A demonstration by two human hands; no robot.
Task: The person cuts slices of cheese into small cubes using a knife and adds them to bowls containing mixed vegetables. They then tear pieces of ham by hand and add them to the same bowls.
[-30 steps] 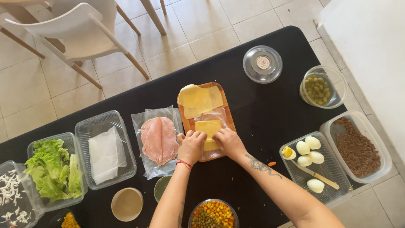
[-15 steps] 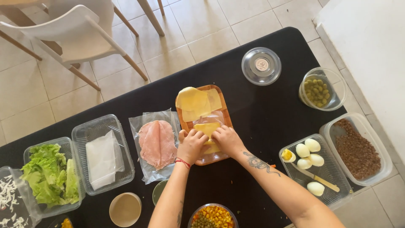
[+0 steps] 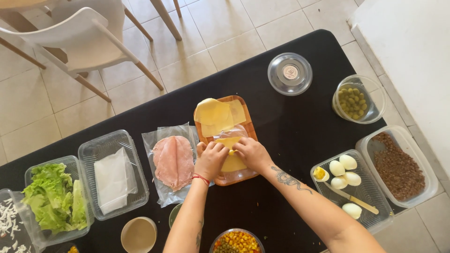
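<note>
A small wooden board (image 3: 204, 130) lies in the middle of the black table (image 3: 290, 122), with yellow cheese slices (image 3: 216, 115) on its far end. Nearer to me, on clear plastic wrap (image 3: 230, 132), lies another cheese slice (image 3: 234, 162). My left hand (image 3: 211, 159) and my right hand (image 3: 249, 153) meet over this slice, fingers pinched on its far edge. A red band circles my left wrist. A tattoo marks my right forearm.
Sliced ham on plastic (image 3: 173, 160) lies left of the board. Tubs hold white sheets (image 3: 112, 178), lettuce (image 3: 55, 197), boiled eggs with a knife (image 3: 347, 175), brown mince (image 3: 398, 164). Olives (image 3: 354, 102), lidded tub (image 3: 289, 73), corn mix (image 3: 236, 242), a small bowl (image 3: 138, 234). White chair (image 3: 84, 42) beyond.
Both hands have drawn closer together over the near cheese slice, and their fingers now pinch its far edge. The view has shifted slightly.
</note>
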